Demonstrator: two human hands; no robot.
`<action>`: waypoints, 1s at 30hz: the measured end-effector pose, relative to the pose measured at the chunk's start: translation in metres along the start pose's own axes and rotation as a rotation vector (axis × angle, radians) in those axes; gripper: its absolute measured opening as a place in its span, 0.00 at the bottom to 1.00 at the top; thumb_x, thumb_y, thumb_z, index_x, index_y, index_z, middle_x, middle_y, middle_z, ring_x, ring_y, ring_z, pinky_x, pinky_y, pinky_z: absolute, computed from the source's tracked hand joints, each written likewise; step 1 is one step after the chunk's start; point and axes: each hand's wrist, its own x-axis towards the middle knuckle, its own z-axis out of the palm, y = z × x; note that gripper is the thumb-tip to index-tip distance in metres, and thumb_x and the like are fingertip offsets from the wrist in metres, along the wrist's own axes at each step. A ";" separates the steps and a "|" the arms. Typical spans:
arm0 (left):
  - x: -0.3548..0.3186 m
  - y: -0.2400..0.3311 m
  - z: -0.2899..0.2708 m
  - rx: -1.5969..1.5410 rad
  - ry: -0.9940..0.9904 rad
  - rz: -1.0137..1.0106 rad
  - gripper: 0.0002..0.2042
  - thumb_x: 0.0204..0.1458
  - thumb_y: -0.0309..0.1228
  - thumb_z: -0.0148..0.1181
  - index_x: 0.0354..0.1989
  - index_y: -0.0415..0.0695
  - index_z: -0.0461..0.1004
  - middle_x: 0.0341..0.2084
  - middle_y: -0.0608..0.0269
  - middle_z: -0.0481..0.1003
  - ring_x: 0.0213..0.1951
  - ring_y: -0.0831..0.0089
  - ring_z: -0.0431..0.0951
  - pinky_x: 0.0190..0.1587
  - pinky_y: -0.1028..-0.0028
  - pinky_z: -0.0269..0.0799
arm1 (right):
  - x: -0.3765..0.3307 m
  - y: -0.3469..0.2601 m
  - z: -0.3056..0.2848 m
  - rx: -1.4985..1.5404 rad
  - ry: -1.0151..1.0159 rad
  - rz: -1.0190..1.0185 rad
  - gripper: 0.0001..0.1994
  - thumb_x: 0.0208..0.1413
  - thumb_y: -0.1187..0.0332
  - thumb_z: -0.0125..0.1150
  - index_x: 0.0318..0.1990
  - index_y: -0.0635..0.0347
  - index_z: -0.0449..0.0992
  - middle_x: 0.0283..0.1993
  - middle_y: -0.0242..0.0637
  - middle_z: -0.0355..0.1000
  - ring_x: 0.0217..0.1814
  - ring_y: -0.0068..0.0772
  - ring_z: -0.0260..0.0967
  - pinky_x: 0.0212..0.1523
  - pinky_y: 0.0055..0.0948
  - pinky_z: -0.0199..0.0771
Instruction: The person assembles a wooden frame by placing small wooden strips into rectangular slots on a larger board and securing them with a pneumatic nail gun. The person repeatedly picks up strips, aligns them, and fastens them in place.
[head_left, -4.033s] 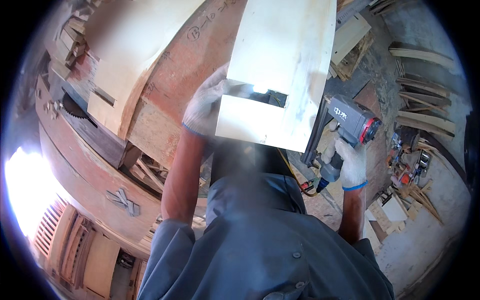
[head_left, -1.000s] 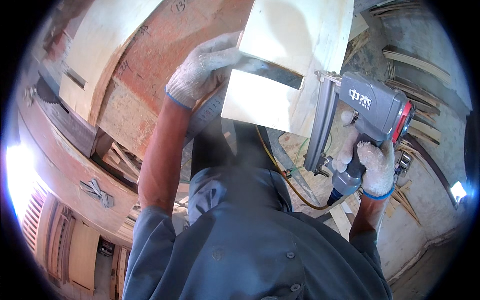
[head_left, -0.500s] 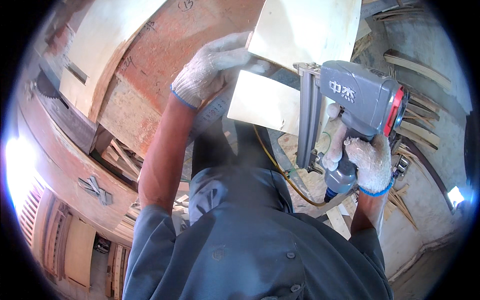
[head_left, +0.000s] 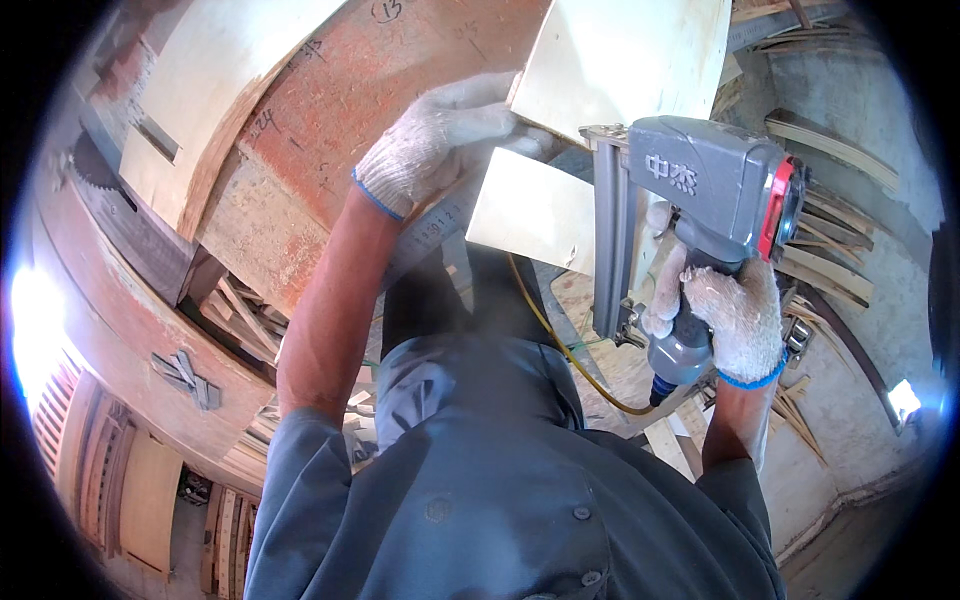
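Observation:
My right hand (head_left: 735, 320), in a white knit glove with a blue cuff, grips the handle of a grey nail gun (head_left: 680, 180) with a red-trimmed end. The gun's nose sits against the near edge of a pale wooden panel (head_left: 630, 60), and its long magazine points down toward me. A smaller pale board (head_left: 535, 215) lies beside the magazine, partly behind it. My gloved left hand (head_left: 435, 145) is closed round the left edge of the panel; some of its fingertips are hidden under the wood. A yellow air hose (head_left: 545, 325) runs in front of my legs to the gun's handle.
A reddish worn worktable (head_left: 350, 110) spreads to the left, with a large pale board (head_left: 215, 80) on it. A toothed saw blade (head_left: 95, 165) stands at far left. Metal strips (head_left: 187, 378) lie on a ledge. Curved wood strips (head_left: 830, 145) lie at right.
The nail gun has shifted slightly left, while my left hand and the panel's near left corner have moved a little right. Both grips stay the same.

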 end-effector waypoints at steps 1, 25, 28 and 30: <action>0.000 0.001 0.000 0.006 -0.010 -0.002 0.38 0.57 0.40 0.73 0.70 0.30 0.65 0.58 0.47 0.78 0.58 0.60 0.81 0.60 0.65 0.79 | 0.000 -0.002 0.000 0.001 0.002 0.002 0.25 0.53 0.83 0.56 0.61 0.68 0.72 0.30 0.42 0.77 0.26 0.33 0.77 0.30 0.33 0.80; -0.002 0.003 0.001 -0.009 0.110 -0.003 0.26 0.64 0.31 0.63 0.67 0.29 0.69 0.51 0.50 0.82 0.47 0.65 0.85 0.50 0.67 0.84 | 0.020 -0.011 0.015 -0.029 0.012 0.090 0.17 0.59 0.78 0.59 0.56 0.67 0.76 0.26 0.36 0.75 0.23 0.28 0.73 0.28 0.28 0.76; -0.002 0.004 0.012 0.087 0.282 -0.064 0.22 0.60 0.35 0.63 0.58 0.32 0.78 0.42 0.56 0.82 0.43 0.70 0.82 0.47 0.73 0.78 | 0.021 -0.011 0.016 -0.050 0.010 0.076 0.16 0.61 0.76 0.60 0.56 0.67 0.76 0.26 0.36 0.76 0.23 0.27 0.73 0.28 0.27 0.75; 0.000 0.000 0.008 0.221 0.332 -0.079 0.19 0.60 0.36 0.63 0.55 0.36 0.81 0.40 0.60 0.82 0.41 0.72 0.81 0.45 0.74 0.76 | 0.022 -0.011 0.013 -0.088 -0.020 0.076 0.16 0.61 0.75 0.60 0.56 0.67 0.76 0.27 0.36 0.76 0.24 0.27 0.73 0.28 0.27 0.75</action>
